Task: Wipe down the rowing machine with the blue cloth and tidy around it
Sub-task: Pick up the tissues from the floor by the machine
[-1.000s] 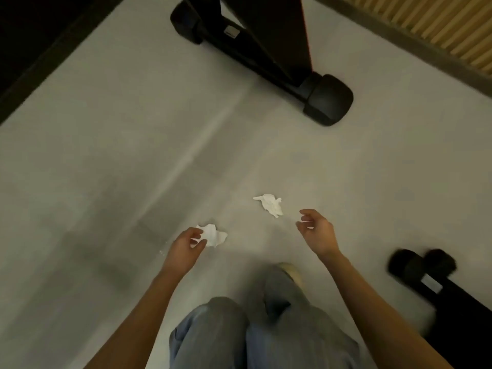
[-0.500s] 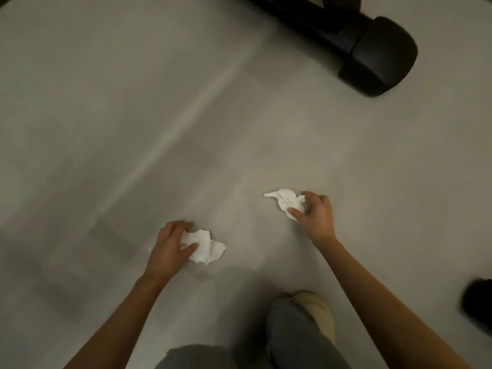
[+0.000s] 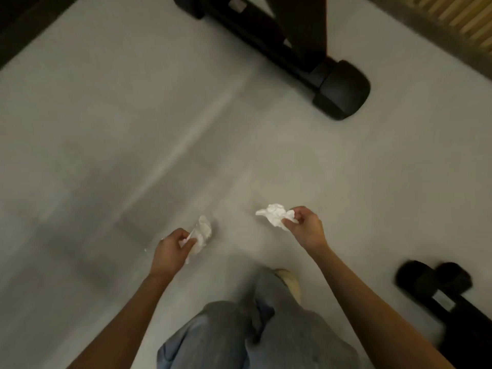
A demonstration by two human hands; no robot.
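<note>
Fingers (image 3: 179,233) of the left hand (image 3: 170,249) curl in and pinch a crumpled white tissue (image 3: 203,231) against the thumb, the paper sticking out ahead of the knuckles. Fingers of the right hand (image 3: 308,230) are curled the same way, nipping a second crumpled tissue (image 3: 274,214) by one corner so that most of it juts out to the left of the hand. Both hands are held low over the pale grey floor (image 3: 106,129), well apart from each other, with bare forearms reaching forward from the bottom of the view. Between the arms show light blue jeans (image 3: 226,336) and the toe of a cream shoe (image 3: 290,280). The rowing machine's black crossbar (image 3: 266,35) lies on the floor at the top of the view, ending in a rounded black end cap (image 3: 343,91), well beyond the hands. Another black foot (image 3: 431,278) with a small label sits on the floor at lower right, beside the right forearm. A slatted wooden panel (image 3: 466,20) fills the top right corner.
</note>
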